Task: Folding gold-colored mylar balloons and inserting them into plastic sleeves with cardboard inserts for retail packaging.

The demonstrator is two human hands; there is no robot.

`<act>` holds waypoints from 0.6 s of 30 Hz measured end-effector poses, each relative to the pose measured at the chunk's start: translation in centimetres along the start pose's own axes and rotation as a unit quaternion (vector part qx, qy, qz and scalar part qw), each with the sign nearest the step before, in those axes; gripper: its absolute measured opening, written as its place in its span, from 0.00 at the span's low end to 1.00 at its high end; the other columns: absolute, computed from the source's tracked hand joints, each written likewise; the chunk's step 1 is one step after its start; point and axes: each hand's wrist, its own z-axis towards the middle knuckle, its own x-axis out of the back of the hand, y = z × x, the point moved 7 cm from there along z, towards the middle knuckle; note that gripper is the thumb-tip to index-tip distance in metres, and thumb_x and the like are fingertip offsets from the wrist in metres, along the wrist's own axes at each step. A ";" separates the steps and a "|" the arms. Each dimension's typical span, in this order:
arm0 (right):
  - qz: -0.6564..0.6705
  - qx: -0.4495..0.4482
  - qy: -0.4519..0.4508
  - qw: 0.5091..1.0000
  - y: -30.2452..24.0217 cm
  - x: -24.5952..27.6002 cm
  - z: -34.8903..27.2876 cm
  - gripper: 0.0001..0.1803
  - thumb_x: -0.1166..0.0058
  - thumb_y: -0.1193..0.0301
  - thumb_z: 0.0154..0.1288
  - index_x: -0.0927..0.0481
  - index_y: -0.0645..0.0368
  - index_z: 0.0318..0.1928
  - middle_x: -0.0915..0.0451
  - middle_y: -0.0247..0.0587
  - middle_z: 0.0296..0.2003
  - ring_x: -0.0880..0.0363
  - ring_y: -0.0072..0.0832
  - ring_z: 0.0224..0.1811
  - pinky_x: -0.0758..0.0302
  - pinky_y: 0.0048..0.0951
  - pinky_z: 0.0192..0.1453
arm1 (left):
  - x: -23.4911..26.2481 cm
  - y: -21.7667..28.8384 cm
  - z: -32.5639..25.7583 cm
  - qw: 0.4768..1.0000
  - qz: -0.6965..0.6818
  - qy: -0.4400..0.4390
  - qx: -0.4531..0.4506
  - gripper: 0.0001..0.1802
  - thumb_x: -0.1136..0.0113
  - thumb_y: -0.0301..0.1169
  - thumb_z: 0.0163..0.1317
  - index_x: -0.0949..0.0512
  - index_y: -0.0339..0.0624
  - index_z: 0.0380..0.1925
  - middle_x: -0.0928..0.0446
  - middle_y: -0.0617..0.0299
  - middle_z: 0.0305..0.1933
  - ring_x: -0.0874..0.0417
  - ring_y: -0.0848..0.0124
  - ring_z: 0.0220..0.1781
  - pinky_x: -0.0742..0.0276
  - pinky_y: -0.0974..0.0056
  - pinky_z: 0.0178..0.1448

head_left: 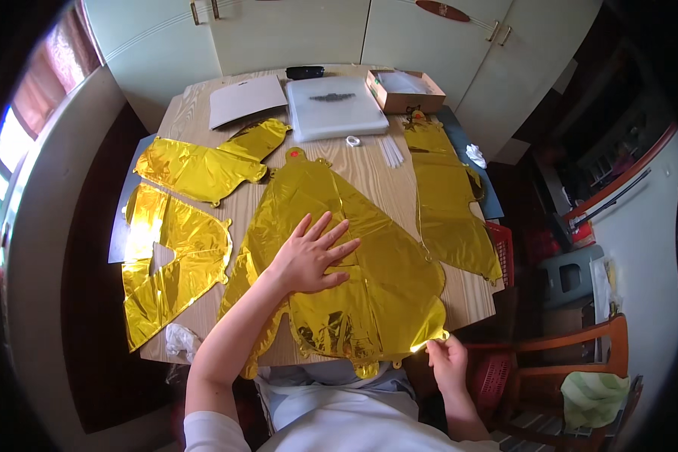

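Four gold foil pieces lie on the wooden table [388, 177]. Two are along its left edge: the upper foil piece [192, 169] towards the far left corner, the lower foil piece [196, 248] just below it. One crumpled white tissue [181, 340] sits at the near left corner. The large foil piece [369, 290] fills the middle, its broad end at the near edge. The left hand [309, 260] lies on it, fingers spread wide; its forearm hides part of the foil. By the far edge stand one grey board [247, 102], one black object [305, 72], one clear plastic stack [335, 117] and one white ring [352, 141] — then several thin white strips [392, 152], too fine to count. The right hand [448, 358] pinches the large piece's near right corner. One open carton [407, 102] occupies the far right corner — the fourth foil piece [444, 188] runs down the right edge. Beyond that edge is one wooden chair [616, 346].
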 end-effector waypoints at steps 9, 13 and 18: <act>-0.247 0.447 -0.150 0.846 -9.7 -13.8 -3.9 0.08 0.36 0.70 0.56 0.22 0.56 0.34 0.23 0.40 0.43 0.23 0.40 0.49 0.26 0.41 0.54 | 0.2 -0.1 0.1 1.000 -0.006 0.025 -0.014 0.39 0.61 0.66 0.64 0.40 0.64 0.72 0.44 0.54 0.76 0.49 0.46 0.77 0.58 0.39 0.77; -0.295 0.464 -0.188 0.814 -8.6 -16.5 -4.4 0.08 0.36 0.71 0.56 0.21 0.57 0.36 0.23 0.37 0.44 0.24 0.36 0.53 0.29 0.43 0.62 | 0.2 -0.2 0.0 0.999 -0.012 0.026 -0.016 0.40 0.65 0.68 0.64 0.40 0.63 0.71 0.44 0.54 0.76 0.49 0.46 0.77 0.57 0.39 0.76; -0.309 0.447 -0.220 0.810 -7.6 -16.9 -4.5 0.09 0.37 0.72 0.58 0.21 0.57 0.39 0.24 0.39 0.47 0.25 0.36 0.56 0.30 0.44 0.64 | 0.3 -0.2 0.1 0.999 -0.009 0.032 -0.024 0.51 0.56 0.76 0.52 0.40 0.62 0.71 0.44 0.52 0.76 0.50 0.45 0.77 0.57 0.38 0.76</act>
